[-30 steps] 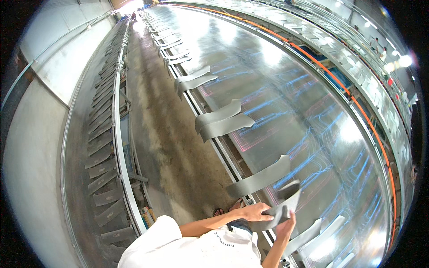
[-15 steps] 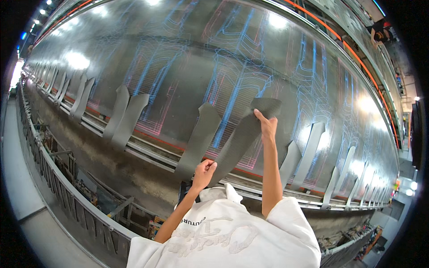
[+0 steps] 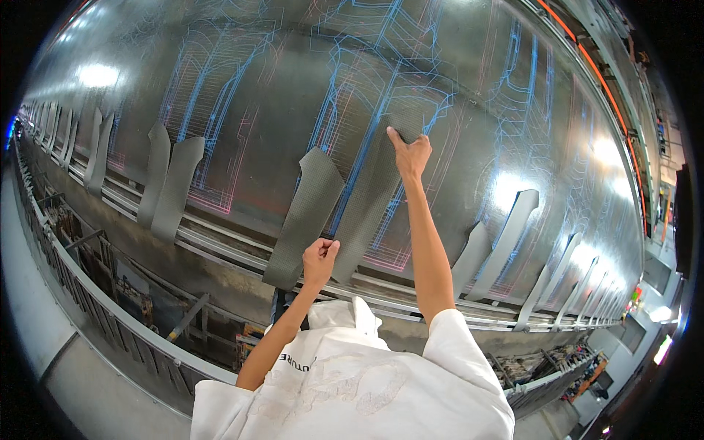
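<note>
Head view: left hand [image 3: 320,260] pinches a long dark-grey textured strip [image 3: 369,196], right hand [image 3: 413,155] splayed on its end beyond the left; uneven tugging could skew it imo

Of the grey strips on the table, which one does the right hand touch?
The strip immediately right of the left hand: the right hand lies on its far end, while the other strips have free far ends.

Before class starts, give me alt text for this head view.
A person's left fingers touch one side of a long grey strip; the right fingers rest near its far end. Beneath is a dark, blue-lined table; similar strips line its near edge.
</note>
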`<state>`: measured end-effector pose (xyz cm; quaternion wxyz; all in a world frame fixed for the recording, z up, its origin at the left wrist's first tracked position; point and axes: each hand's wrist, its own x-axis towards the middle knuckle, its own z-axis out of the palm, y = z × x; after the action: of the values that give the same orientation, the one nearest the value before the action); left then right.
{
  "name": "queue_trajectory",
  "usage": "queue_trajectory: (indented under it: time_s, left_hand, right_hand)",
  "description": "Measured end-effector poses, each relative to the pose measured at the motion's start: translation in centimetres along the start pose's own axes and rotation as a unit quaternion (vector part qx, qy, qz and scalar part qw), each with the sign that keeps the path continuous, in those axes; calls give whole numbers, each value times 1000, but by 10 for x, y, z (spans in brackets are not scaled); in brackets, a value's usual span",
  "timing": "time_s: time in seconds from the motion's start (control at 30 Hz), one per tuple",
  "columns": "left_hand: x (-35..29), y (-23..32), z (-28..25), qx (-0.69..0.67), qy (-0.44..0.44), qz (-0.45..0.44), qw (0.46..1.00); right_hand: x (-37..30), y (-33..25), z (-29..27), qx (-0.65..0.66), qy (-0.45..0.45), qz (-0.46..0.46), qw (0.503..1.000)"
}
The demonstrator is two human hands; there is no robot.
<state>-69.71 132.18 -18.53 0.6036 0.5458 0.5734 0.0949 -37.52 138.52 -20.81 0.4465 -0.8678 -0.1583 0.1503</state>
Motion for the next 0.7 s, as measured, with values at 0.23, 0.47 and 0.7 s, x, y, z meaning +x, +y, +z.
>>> queue_trajectory:
  time_s: [0.23,0.47,0.7]
  left_hand:
    - [6,8,0,7,-6,-19,1000]
    - [10,1,-1,19,-22,-1,1000]
    - [10,4,-3,25,-26,-15,999]
  right_hand:
    - [-1,5,14,-56,25,-40,997]
    - [2,21,20,-88,59,-47,993]
    - [3,18,23,-101,70,-79,989]
